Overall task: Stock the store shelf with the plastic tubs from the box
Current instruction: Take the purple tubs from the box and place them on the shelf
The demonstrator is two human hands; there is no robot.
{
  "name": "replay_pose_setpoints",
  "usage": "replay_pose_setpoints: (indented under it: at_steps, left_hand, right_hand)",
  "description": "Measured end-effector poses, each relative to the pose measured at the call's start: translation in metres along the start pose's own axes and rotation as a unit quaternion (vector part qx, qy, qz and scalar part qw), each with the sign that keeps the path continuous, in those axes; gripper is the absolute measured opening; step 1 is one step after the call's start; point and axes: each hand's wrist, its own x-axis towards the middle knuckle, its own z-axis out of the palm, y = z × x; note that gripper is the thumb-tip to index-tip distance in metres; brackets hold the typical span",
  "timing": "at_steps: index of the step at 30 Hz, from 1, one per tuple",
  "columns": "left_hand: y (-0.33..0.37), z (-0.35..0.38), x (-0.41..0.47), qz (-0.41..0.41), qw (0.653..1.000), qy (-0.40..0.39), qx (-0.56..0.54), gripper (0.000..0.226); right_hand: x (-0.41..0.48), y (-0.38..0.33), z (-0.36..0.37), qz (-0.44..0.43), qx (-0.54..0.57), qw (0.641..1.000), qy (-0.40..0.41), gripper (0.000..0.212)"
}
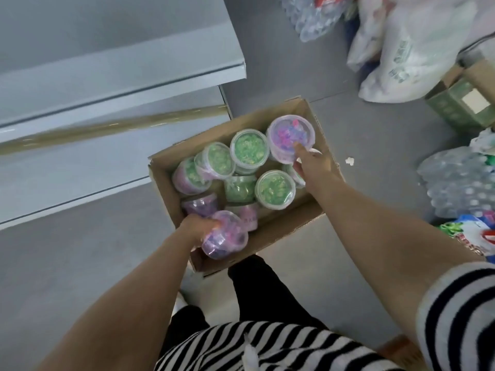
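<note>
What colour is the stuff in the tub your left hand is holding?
Pink and purple pieces fill the tub in the left hand; head view shows it best.

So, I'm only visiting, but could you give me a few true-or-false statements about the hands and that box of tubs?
1. The left hand grips a purple tub. True.
2. The right hand rests flat on the floor. False: it holds a purple-and-pink tub at the far end of the box.
3. The cardboard box contains only green tubs. False: purple ones lie among them.
4. The box stands on the grey floor beside the shelf. True.
5. Tubs already line the shelf. False: none show on the shelf boards in view.
</note>
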Motion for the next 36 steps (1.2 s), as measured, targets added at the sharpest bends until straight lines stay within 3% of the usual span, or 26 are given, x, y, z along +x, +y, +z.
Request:
replay_pose_setpoints:
  at_steps: [2, 8, 12, 17, 23, 28, 36]
  left_hand:
    - [-0.003, -0.011, -0.017, 0.02, 0.996, -0.032, -0.076, 0.035]
    - [-0.028, -0.088, -0.072, 0.123, 0.963, -0.068, -0.231, 0.021]
    - [-0.056, -0.166, -0.115, 0.185, 0.924, -0.047, -0.331, 0.026]
    - [-0.101, -0.286, -0.171, 0.276, 0.873, -0.004, -0.403, 0.013]
    - [-0.133, -0.41, -0.233, 0.361, 0.806, 0.071, -0.463, 0.022]
    - [-0.14, -0.492, -0.269, 0.41, 0.754, 0.111, -0.502, 0.027]
    - [-0.117, -0.601, -0.293, 0.446, 0.704, 0.18, -0.522, 0.031]
  right_hand:
    - [-0.021, 0.006, 0.006, 0.004, 0.021, 1.0, -0.01, 0.043]
    - [-0.123, 0.003, 0.051, -0.013, 0.088, 0.995, -0.04, 0.051]
    - [-0.204, -0.01, 0.1, -0.067, 0.125, 0.988, -0.057, 0.051]
    - [-0.32, -0.036, 0.177, -0.148, 0.152, 0.964, -0.163, 0.05]
    - [-0.44, -0.085, 0.251, -0.196, 0.153, 0.936, -0.25, 0.06]
    - [-0.502, -0.137, 0.305, -0.237, 0.126, 0.913, -0.308, 0.059]
    - [-0.546, -0.215, 0.393, -0.289, 0.087, 0.891, -0.34, 0.061]
